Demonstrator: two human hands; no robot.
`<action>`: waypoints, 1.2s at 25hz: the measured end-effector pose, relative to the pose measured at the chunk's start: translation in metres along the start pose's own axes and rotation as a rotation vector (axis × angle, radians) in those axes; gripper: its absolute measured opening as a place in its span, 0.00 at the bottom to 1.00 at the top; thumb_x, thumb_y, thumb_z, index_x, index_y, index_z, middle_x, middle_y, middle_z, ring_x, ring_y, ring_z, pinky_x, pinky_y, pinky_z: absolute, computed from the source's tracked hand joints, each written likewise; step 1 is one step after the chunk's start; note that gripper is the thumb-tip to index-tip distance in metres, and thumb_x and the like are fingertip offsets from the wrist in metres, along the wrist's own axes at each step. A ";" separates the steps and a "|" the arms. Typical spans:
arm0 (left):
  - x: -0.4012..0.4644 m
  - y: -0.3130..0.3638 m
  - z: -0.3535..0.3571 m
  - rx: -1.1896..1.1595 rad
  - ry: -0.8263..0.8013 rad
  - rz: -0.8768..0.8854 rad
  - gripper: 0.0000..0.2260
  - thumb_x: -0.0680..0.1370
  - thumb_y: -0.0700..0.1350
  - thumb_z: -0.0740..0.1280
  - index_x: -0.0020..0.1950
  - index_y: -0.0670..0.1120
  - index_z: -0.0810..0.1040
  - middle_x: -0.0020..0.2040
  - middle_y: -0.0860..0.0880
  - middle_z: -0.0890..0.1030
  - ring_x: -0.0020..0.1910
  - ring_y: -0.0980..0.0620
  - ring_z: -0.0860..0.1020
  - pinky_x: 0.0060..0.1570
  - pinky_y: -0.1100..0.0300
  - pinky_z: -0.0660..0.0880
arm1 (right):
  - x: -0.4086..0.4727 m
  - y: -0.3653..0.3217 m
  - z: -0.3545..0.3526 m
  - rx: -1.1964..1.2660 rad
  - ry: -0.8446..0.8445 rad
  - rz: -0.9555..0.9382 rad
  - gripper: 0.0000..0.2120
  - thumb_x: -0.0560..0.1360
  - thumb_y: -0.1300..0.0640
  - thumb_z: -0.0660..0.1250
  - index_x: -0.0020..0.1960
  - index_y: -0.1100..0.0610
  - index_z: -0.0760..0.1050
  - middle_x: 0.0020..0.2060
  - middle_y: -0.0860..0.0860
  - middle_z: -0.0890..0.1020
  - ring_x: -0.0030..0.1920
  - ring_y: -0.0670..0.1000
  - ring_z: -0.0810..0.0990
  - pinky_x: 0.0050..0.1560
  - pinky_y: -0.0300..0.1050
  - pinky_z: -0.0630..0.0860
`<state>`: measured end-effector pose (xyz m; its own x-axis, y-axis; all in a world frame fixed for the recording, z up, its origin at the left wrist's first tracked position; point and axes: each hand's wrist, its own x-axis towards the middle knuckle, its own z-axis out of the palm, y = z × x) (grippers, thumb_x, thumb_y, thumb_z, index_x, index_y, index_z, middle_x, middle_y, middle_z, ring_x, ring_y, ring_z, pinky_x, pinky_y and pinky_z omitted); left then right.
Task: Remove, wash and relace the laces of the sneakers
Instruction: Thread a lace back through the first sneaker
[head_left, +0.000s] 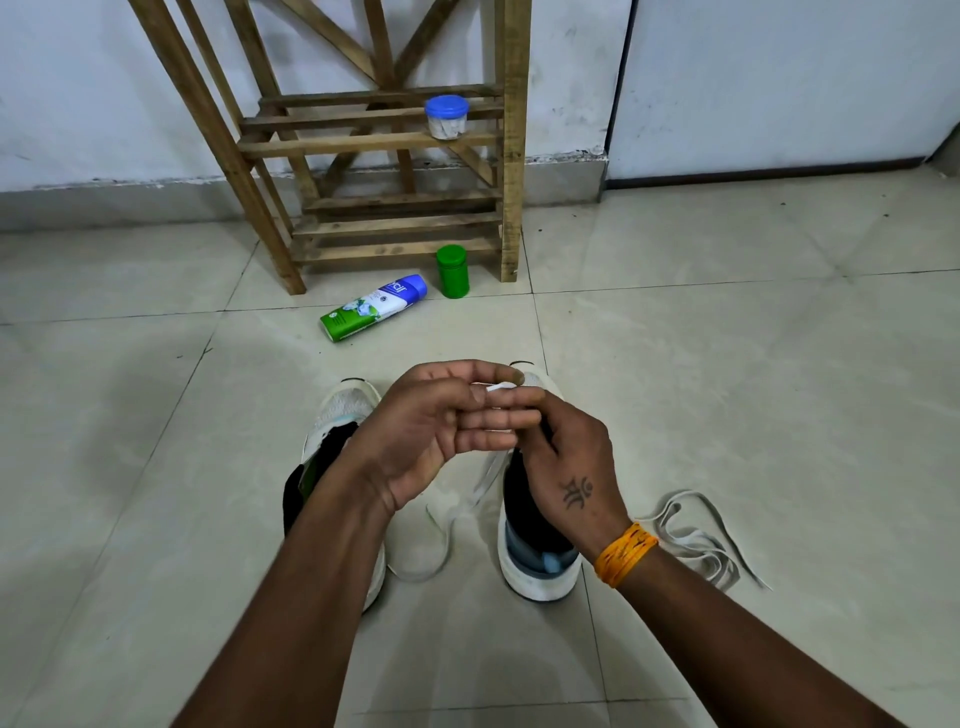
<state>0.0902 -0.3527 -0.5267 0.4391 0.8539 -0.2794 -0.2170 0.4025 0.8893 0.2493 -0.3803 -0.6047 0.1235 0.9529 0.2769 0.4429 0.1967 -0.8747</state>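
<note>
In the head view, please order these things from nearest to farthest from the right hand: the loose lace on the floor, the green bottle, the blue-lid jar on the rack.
From the right hand:
1. Loose lace, on the floor just right of the wrist.
2. Green bottle, standing on the floor at the rack's foot, ahead.
3. Blue-lid jar, on a rack shelf, farthest.
</note>
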 end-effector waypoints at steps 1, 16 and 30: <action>0.002 -0.003 0.000 0.032 0.024 0.011 0.11 0.82 0.33 0.59 0.60 0.36 0.79 0.56 0.36 0.85 0.54 0.40 0.86 0.43 0.58 0.84 | -0.002 0.001 0.001 -0.009 0.000 0.012 0.11 0.83 0.58 0.62 0.54 0.47 0.82 0.33 0.47 0.81 0.34 0.48 0.78 0.38 0.52 0.76; 0.031 -0.068 0.030 0.581 0.523 0.148 0.07 0.75 0.37 0.70 0.40 0.46 0.83 0.32 0.47 0.84 0.29 0.48 0.83 0.33 0.53 0.82 | -0.032 0.042 -0.011 -0.217 0.234 0.266 0.07 0.73 0.51 0.74 0.50 0.48 0.80 0.37 0.44 0.80 0.39 0.45 0.79 0.43 0.45 0.75; 0.050 -0.105 0.036 1.073 0.546 0.109 0.06 0.73 0.44 0.68 0.37 0.47 0.81 0.34 0.51 0.83 0.38 0.51 0.81 0.41 0.54 0.78 | -0.023 0.055 -0.014 -0.195 0.077 0.327 0.08 0.77 0.60 0.67 0.49 0.54 0.85 0.43 0.47 0.86 0.46 0.50 0.82 0.49 0.47 0.77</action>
<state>0.1661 -0.3636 -0.6213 -0.0185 0.9973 -0.0705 0.7181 0.0623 0.6932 0.2834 -0.3953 -0.6532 0.3494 0.9364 0.0319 0.5288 -0.1690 -0.8318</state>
